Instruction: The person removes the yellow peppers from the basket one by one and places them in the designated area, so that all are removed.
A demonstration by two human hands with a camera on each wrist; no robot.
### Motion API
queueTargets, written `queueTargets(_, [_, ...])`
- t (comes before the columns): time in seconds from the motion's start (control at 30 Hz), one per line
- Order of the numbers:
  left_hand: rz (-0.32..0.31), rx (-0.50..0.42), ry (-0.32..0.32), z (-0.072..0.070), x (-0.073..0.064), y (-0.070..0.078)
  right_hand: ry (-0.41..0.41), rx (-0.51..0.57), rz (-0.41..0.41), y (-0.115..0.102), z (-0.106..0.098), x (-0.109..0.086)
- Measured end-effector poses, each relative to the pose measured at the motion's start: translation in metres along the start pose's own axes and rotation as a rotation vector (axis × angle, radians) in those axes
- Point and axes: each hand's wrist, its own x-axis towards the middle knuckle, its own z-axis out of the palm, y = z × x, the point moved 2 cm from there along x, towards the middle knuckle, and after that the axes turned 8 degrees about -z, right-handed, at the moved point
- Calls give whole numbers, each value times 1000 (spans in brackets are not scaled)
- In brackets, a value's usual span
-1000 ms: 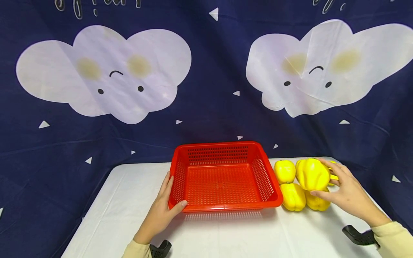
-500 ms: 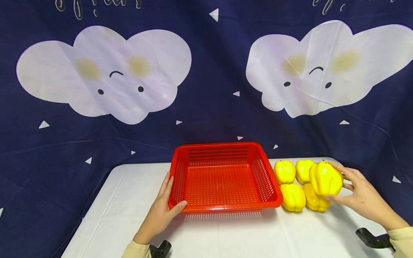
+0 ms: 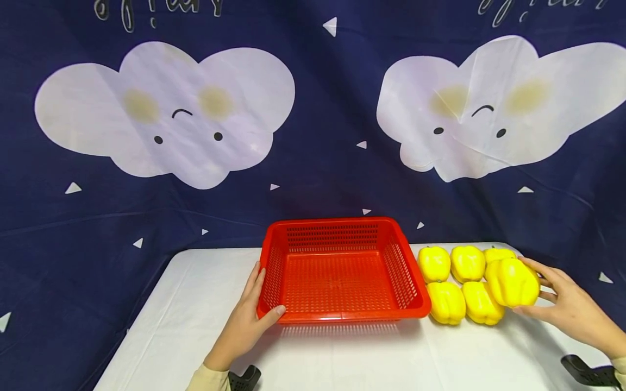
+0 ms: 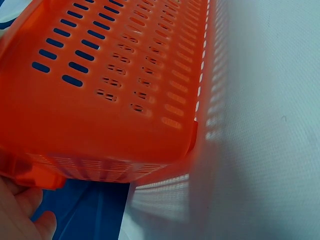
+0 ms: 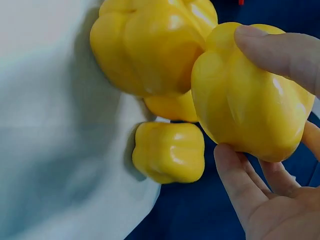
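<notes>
My right hand (image 3: 577, 304) holds a yellow bell pepper (image 3: 513, 282) at the right end of a pepper group, thumb and fingers on opposite sides. In the right wrist view this held pepper (image 5: 250, 95) fills the hand's grasp, with another yellow bell pepper (image 5: 168, 152) lower on the white cloth. Over at the red plastic basket (image 3: 342, 316), my left hand (image 3: 244, 317) grips the front left corner, its thumb along the front rim and its fingers at the left side. The left wrist view shows the basket's slotted outer wall (image 4: 100, 120) and some fingertips (image 4: 30, 200) by its rim.
Several more yellow bell peppers (image 3: 446, 301) stand in two rows against the basket's right side. A white cloth (image 3: 342, 358) covers the table. Directly behind it hangs a dark blue curtain (image 3: 332, 184) with printed clouds.
My right hand has carried the bell pepper rightward and slightly nearer, uncovering peppers behind it. My left hand stays on the basket, which has kept its place.
</notes>
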Motion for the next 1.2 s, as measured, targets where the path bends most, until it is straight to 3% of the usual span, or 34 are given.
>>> queueTargets(0.23, [-1,-9,-12,1,0,1,-61,-49,68,10,-3,-4])
queueTargets(0.83, [-6,-1,-5,1,-1,1,-118,-97,109,23,-6,-7])
queueTargets(1.2, [-8,-1,-4,-1,-1,1,-136,-104,64,36,-4,-14])
